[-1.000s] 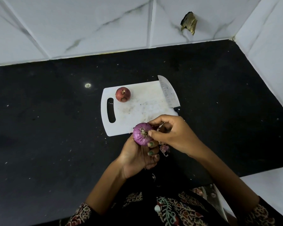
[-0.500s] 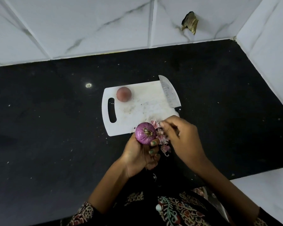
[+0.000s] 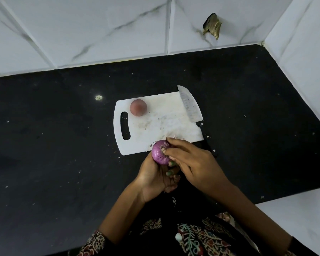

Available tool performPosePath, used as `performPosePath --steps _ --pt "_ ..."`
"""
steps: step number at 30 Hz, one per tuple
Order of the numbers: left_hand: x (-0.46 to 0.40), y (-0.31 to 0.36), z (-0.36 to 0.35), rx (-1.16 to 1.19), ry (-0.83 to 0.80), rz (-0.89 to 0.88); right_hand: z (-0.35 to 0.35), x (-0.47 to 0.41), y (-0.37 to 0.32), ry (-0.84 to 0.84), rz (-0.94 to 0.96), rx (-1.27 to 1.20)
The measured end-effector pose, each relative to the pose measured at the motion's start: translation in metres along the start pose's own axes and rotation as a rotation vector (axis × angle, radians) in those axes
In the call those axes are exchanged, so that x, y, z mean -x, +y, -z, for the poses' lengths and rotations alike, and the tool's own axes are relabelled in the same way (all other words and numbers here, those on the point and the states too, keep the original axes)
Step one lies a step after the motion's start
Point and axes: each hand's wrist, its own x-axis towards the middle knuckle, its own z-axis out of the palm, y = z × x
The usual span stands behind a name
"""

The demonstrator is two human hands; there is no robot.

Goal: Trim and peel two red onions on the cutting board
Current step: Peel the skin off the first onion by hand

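Observation:
My left hand (image 3: 156, 179) holds a shiny purple, mostly peeled red onion (image 3: 159, 152) just over the near edge of the white cutting board (image 3: 161, 122). The fingertips of my right hand (image 3: 192, 161) pinch at the onion's top end. A second red onion (image 3: 138, 107), still in its dull reddish skin, rests on the board's far left corner beside the handle slot. A knife (image 3: 191, 108) lies along the board's right edge, blade pointing away, black handle toward me. Bits of peeled skin (image 3: 174, 136) show by my right fingers.
The board lies on a black stone counter (image 3: 63, 145) with scattered crumbs. White marble-look tiled walls (image 3: 100, 24) close the back and right side, with a broken hole (image 3: 211, 25) in the back wall. A white surface (image 3: 303, 218) adjoins the counter at the near right.
My right hand dropped peel beside the board, then returned onto the onion's top. The onion on the board now shows its smooth side instead of its cut end.

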Motion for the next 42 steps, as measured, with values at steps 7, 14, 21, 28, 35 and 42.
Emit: performPosePath --steps 7,14,21,28,35,42 --pt "0.002 -0.001 0.001 0.026 0.020 -0.014 0.000 -0.001 0.000 0.001 -0.054 -0.097" --pt "0.001 0.003 0.001 0.048 0.041 -0.012 -0.003 0.010 -0.007 0.168 0.099 0.016" --pt "0.001 0.000 0.000 -0.008 0.011 0.011 0.003 0.008 -0.006 0.374 -0.171 0.208" --pt "0.003 0.002 -0.004 0.021 0.059 -0.045 -0.015 0.022 -0.005 -0.229 -0.162 0.403" --pt "0.007 0.005 -0.007 -0.005 0.100 -0.043 -0.006 0.019 -0.015 -0.165 -0.209 0.307" --pt "0.011 0.007 -0.007 0.063 0.106 -0.033 -0.009 0.020 0.000 -0.115 -0.284 0.473"
